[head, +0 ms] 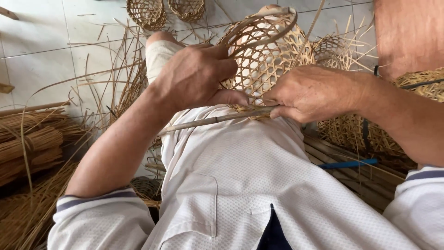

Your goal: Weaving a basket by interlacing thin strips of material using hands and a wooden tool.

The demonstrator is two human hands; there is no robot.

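**On the lap: half-woven basket being gripped by both hands**

Nearest the camera: lying across the lower frame, white textured shirt [249, 185], with a short sleeve edged by a dark stripe at each side.

At mid-frame, over the lap: being held against the body, an open-weave bamboo basket [266, 60], tilted so its loose rim hoop is pointing up and away. Gripping its left side, left hand [194, 76], fingers curled closed around the weave, thumb pressing toward the basket's lower edge. Closing on the basket's lower right edge, right hand [314, 92], fingers pinched shut; also pinching the near end of a thin bamboo stick [212, 121], which is running down-left from the fingertips across the shirt. Cannot tell whether the stick is threaded into the weave or only lying against it.

To the left, on the floor: lying in bundles, bamboo strips [27, 143], with loose splints scattering over the pale tiled floor [41, 51].

To the right, beside the leg: resting among slats, a blue strip [347, 164], kind not clear. Sitting behind it, more open-weave basketwork [351, 132], partly hidden by the right forearm.

Farthest back, at the top edge: standing on the tiles, two small finished baskets [147, 13], side by side, cropped by the frame. At top right, showing partly, a reddish-brown panel [407, 32].
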